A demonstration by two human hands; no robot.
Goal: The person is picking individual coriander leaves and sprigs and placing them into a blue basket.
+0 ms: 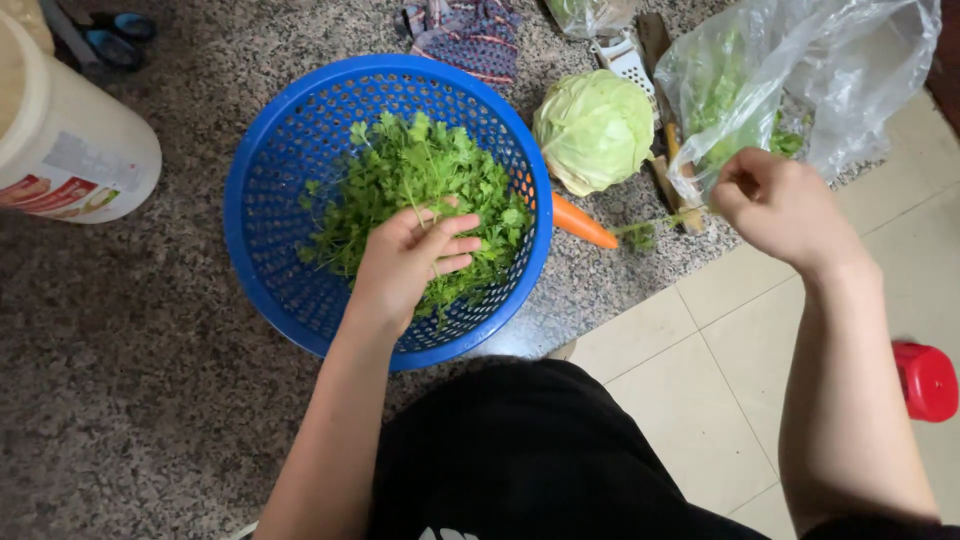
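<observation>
A round blue perforated colander [262, 215] sits on a speckled granite counter [120, 350] and holds a heap of green leafy herbs [410, 180]. My left hand [412, 255] rests inside it on the herbs, fingers loosely curled around a few stems. My right hand [775, 205] is off to the right, beyond the counter's edge, pinching a thin herb stem [660, 222] at the mouth of a clear plastic bag [800, 70] that has more greens inside.
A pale green cabbage [593, 130] and an orange carrot [583, 222] lie between colander and bag. A white plastic tub [65, 140] stands at far left. A patterned cloth [470, 35] and white grater [625, 60] lie behind. A red cap [927, 380] is on the tiled floor.
</observation>
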